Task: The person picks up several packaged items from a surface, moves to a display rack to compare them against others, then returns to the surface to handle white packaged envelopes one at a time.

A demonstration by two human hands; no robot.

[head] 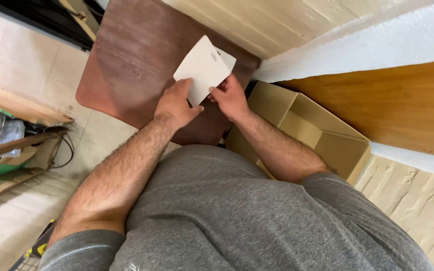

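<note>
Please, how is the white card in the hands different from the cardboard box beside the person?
The white card is flat and thin; the cardboard box is deep and open at the top. The card is white, the box brown. The left hand and right hand both hold the card above the brown board; nobody touches the box. Both look like paperboard.

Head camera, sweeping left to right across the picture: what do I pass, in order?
Wooden planks over a green bin → brown tabletop → left hand → white card held by both hands → right hand → open cardboard box → orange-brown wooden panel.
</note>
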